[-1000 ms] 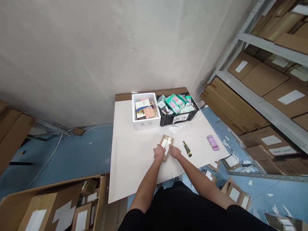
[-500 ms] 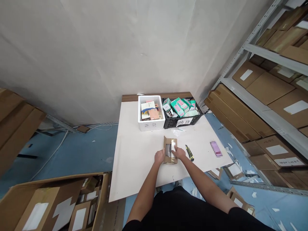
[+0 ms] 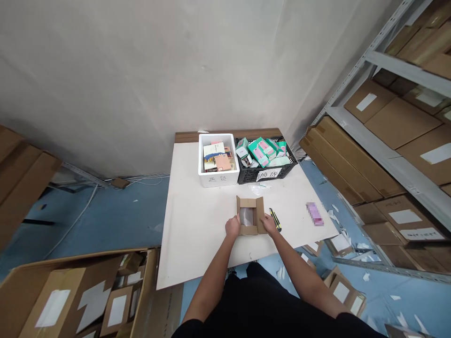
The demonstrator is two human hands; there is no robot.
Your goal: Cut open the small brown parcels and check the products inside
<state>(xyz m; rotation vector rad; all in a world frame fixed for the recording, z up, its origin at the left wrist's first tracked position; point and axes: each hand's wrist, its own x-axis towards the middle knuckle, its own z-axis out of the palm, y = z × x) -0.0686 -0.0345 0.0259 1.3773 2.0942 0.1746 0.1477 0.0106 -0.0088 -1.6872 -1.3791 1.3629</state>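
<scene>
A small cardboard box [image 3: 248, 230] lies on the white-topped table [image 3: 190, 225] in front of me, its flaps folded outward. Something pale and clear, perhaps plastic wrap [image 3: 247, 216], shows inside; I cannot make out more. My left hand [image 3: 233, 227] grips the box's left side, fingers closed on it. On the other side, my right hand [image 3: 268, 223] is closed on the right flap. Just beyond that hand lies a yellow and black box cutter [image 3: 276, 219], partly behind the fingers.
At the table's back stand a white foam box [image 3: 219, 178] of small packages and a black crate [image 3: 268, 174] of green and pink boxes. A blurred pink item [image 3: 314, 214] lies right. Shelves of cartons [image 3: 387, 115] rise at right; a large carton [image 3: 151, 277] stands lower left.
The box's right flap has swung outward to the right, uncovering the inside. My right hand has moved right with it, while my left hand keeps its hold.
</scene>
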